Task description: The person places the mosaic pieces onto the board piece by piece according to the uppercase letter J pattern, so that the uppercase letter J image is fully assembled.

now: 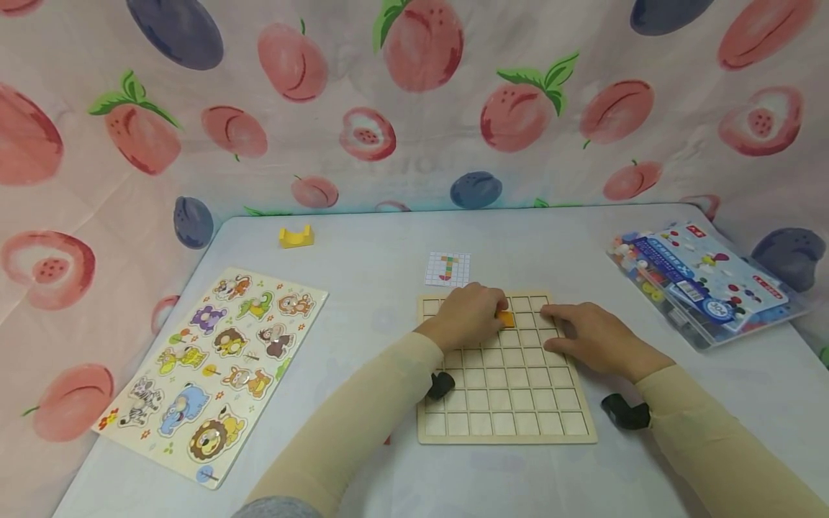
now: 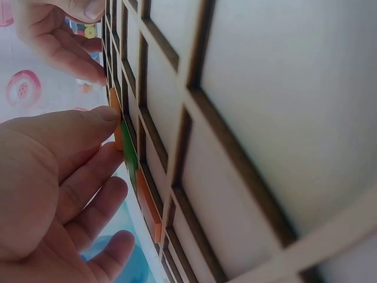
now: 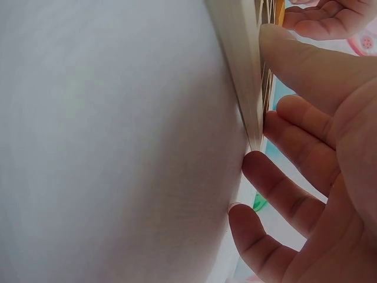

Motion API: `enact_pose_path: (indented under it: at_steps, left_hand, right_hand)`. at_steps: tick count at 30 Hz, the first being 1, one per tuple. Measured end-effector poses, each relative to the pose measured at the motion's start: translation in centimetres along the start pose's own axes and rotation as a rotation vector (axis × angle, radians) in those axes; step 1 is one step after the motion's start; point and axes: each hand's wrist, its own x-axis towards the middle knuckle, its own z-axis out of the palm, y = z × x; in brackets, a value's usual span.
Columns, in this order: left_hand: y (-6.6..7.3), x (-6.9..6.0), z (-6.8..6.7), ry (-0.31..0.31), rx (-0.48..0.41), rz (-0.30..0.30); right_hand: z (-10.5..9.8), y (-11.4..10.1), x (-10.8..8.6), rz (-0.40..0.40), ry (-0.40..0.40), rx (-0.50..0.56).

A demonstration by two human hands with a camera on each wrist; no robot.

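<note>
A wooden grid board (image 1: 537, 417) lies flat on the table. My left hand (image 1: 469, 316) is over its far rows and pinches an orange tile (image 2: 117, 127) between thumb and index finger, at the grid. Beside that tile in the left wrist view are a green tile (image 2: 128, 147) and a darker orange tile (image 2: 149, 203), both set in cells. The head view has these two hidden behind the left hand. On the board's right side rests my right hand (image 1: 592, 338), its fingers touching the edge and frame. A small pattern card (image 1: 448, 269) lies just beyond the board.
An animal puzzle board (image 1: 214, 374) is on the left, with a yellow curved block (image 1: 296, 237) farther back. A clear plastic box with a printed label (image 1: 709, 280) stands at the right. A small red piece (image 1: 387, 440) shows beside the left sleeve.
</note>
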Motion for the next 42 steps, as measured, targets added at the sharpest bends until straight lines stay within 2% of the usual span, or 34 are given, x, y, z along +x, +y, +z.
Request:
enact_pose_path:
  at_steps: [25, 30, 42]
  left_hand:
    - [0.0, 0.2, 0.2, 0.01, 0.017, 0.013]
    - [0.1, -0.2, -0.2, 0.015, 0.018, 0.001]
    - [-1.4, -1.8, -1.8, 0.016, -0.003, -0.028]
  right_hand:
    - [-0.1, 0.0, -0.1, -0.013, 0.005, -0.012]
    - [-0.1, 0.1, -0.1, -0.041, 0.022, -0.026]
    - [-0.1, -0.2, -0.1, -0.003, -0.005, -0.014]
